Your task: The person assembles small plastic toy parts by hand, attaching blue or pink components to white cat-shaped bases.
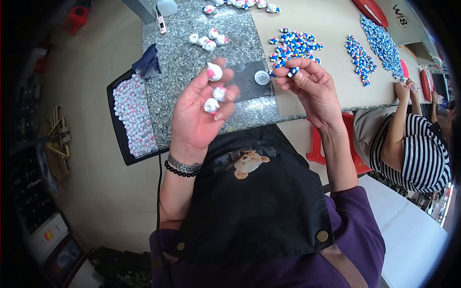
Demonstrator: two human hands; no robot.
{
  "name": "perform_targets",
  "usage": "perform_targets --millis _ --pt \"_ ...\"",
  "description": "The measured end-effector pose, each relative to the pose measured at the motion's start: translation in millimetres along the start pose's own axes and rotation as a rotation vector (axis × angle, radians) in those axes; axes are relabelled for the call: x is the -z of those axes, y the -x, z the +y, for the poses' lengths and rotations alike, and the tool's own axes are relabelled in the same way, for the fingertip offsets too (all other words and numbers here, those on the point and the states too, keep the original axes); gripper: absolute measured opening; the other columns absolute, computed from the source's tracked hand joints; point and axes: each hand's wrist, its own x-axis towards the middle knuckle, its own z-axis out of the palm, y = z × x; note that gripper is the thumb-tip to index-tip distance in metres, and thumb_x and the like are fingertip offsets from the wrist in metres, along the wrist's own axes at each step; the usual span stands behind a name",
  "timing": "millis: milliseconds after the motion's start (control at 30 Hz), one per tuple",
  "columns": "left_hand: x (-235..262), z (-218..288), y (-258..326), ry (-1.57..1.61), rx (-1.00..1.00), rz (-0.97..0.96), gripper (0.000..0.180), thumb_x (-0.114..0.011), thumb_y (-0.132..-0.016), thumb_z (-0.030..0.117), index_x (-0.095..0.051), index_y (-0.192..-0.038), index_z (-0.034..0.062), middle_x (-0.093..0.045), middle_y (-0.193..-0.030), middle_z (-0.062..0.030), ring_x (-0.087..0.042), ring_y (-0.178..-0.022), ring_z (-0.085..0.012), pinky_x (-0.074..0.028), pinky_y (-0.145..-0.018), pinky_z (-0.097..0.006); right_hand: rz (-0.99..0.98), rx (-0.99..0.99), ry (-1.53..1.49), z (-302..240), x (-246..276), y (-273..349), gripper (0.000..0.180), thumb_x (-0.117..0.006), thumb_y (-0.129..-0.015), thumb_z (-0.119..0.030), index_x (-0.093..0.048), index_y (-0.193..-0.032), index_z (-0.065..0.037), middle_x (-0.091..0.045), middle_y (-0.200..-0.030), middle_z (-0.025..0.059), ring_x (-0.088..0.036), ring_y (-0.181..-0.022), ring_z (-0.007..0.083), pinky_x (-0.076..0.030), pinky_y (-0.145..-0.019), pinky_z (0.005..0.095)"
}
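White balls (219, 94) in left hand (193, 113), blue piece (293, 72) in right hand (314, 92)

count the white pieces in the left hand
3 in the left hand: upper piece held highest, middle piece below it, lower piece beneath that, slightly left; more may be hidden.

We hold three white round pieces (214, 73) with pink marks in our left hand (194, 113): one is higher, near the thumb, and two are lower, close together at the fingers. In our right hand (314, 91) we pinch one small blue-and-white piece (293, 72) between thumb and finger.
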Motion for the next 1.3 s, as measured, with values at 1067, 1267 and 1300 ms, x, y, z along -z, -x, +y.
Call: perform_targets --millis 1067,1267,1300 --pt "-6.2 -26.1 17.5 -0.477 -0.062 0.272 0.031 -0.056 -0.099 0.024 -0.054 -0.122 0.0031 -0.062 -0.097 -0.0094 -0.048 -0.061 -0.0056 -0.031 -0.043 -0.016 -0.209 0.761 1.477 12.1 -7.0 -33.8 0.017 -0.075 -0.068 0.0 -0.064 -0.08 -0.002 -0.057 -0.079 0.0072 -0.058 -0.078 0.0248 -0.048 -0.069 0.0347" --pt "-9.5 -34.6 10.0 -0.587 -0.124 0.25 0.032 -0.058 -0.098 0.023 -0.053 -0.121 0.002 -0.063 -0.096 -0.0088 -0.046 -0.062 -0.0026 -0.03 -0.045 -0.014 -0.154 0.722 1.362 12.8 -4.8 -29.1 0.013 -0.072 -0.07 -0.002 -0.069 -0.082 -0.003 -0.059 -0.076 0.0066 -0.061 -0.08 0.0232 -0.05 -0.069 0.033" --pt "-9.8 -36.8 7.9 -0.624 -0.145 0.255 0.031 -0.059 -0.097 0.023 -0.053 -0.12 0.0021 -0.062 -0.095 -0.0082 -0.045 -0.062 -0.0021 -0.03 -0.045 -0.014 -0.155 0.726 1.363 13.7 -3.8 -29.2 0.013 -0.072 -0.07 -0.002 -0.069 -0.082 -0.003 -0.059 -0.076 0.0066 -0.061 -0.08 0.0232 -0.05 -0.069 0.033"
